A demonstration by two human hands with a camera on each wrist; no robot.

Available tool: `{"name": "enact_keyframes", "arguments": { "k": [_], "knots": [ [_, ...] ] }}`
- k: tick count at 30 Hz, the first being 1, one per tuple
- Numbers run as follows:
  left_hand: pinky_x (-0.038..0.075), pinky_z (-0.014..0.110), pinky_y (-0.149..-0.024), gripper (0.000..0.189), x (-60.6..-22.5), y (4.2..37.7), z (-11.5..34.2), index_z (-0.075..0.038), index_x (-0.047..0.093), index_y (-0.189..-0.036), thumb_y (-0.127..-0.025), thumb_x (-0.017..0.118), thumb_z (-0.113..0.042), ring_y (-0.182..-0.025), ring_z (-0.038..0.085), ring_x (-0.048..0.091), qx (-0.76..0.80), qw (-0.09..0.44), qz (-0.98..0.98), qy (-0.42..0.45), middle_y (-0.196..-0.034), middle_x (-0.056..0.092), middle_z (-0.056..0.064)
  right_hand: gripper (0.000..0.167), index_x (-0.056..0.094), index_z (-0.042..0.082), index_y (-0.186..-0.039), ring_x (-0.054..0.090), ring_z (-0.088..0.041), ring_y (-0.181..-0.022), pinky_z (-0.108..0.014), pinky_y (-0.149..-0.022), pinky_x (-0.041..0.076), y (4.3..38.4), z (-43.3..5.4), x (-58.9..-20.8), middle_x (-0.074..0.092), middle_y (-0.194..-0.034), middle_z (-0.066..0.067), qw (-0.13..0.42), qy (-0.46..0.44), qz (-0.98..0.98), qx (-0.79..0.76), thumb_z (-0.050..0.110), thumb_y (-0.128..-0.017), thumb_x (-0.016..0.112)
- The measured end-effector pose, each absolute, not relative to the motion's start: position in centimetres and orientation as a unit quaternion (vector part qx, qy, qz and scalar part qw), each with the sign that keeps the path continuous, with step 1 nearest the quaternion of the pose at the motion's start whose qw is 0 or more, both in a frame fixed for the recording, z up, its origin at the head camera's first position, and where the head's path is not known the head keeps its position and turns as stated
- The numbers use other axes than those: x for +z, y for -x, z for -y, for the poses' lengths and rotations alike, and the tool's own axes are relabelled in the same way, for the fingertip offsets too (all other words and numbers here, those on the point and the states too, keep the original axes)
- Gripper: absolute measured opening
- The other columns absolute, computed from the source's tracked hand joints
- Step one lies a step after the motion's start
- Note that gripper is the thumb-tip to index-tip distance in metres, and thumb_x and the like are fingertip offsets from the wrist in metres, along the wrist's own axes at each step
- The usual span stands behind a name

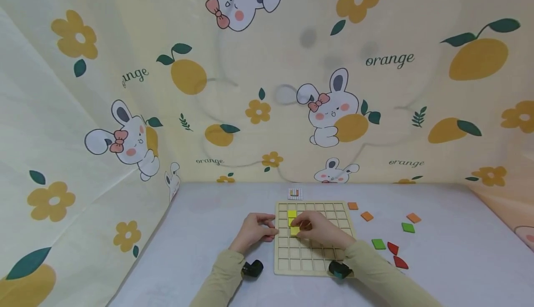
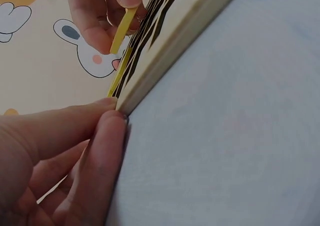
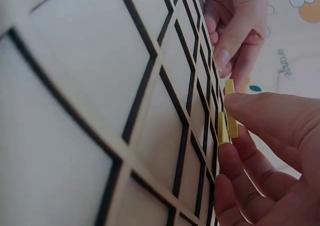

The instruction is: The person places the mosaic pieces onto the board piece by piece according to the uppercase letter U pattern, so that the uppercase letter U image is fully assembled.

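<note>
A wooden grid board (image 1: 283, 265) lies on the table. My left hand (image 1: 254, 230) pinches its left edge between thumb and finger; the left wrist view shows the fingertips (image 2: 112, 121) at the board's rim (image 2: 150, 88). Over the board's upper left cells, my right hand (image 1: 323, 230) pinches a yellow tile (image 3: 231, 121), which is tilted and raised off the grid in the left wrist view. Another yellow tile (image 1: 292, 214) sits in a cell near the top, and more yellow shows below it, partly hidden by the right fingers.
Behind the board lies a small pattern card (image 1: 295, 194) with a U shape. To the right are scattered orange tiles (image 1: 367, 216), green tiles (image 1: 378, 244) and red quarter-round pieces (image 1: 400, 262). A patterned cloth (image 1: 267, 89) hangs behind the table.
</note>
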State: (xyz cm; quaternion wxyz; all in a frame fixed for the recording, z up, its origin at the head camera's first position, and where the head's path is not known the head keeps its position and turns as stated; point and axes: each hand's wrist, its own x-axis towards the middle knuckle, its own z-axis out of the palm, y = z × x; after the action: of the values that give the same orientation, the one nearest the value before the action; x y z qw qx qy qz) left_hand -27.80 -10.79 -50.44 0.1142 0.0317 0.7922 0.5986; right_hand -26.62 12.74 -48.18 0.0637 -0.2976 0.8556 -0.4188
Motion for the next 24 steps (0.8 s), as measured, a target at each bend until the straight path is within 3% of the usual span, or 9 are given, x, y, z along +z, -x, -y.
{"name": "enact_keyframes", "arguments": {
  "k": [11,24],
  "knots": [
    [0.059,0.029,-0.059,0.049,-50.15,27.74,10.86,0.000,0.064,-0.121,-0.075,0.079,0.003,-0.061,0.014,0.065,0.600,0.114,-0.791,-0.040,-0.084,0.064,0.007,0.022,0.068,0.002,-0.105,0.053,-0.022,-0.083,-0.025,-0.069,0.046,26.67,-12.10,-48.61,0.062,-0.096,-0.003,0.048,0.300,-0.854,-0.423,0.001,-0.083,0.072],
    [0.059,0.028,-0.059,0.049,-50.41,27.66,10.89,-0.001,0.064,-0.121,-0.074,0.080,0.001,-0.062,0.014,0.064,0.599,0.111,-0.792,-0.040,-0.084,0.064,0.007,0.023,0.069,0.006,-0.105,0.052,-0.019,-0.083,-0.025,-0.069,0.045,26.81,-11.94,-48.92,0.062,-0.099,0.000,0.060,0.269,-0.861,-0.427,0.003,-0.083,0.073]
  ]
}}
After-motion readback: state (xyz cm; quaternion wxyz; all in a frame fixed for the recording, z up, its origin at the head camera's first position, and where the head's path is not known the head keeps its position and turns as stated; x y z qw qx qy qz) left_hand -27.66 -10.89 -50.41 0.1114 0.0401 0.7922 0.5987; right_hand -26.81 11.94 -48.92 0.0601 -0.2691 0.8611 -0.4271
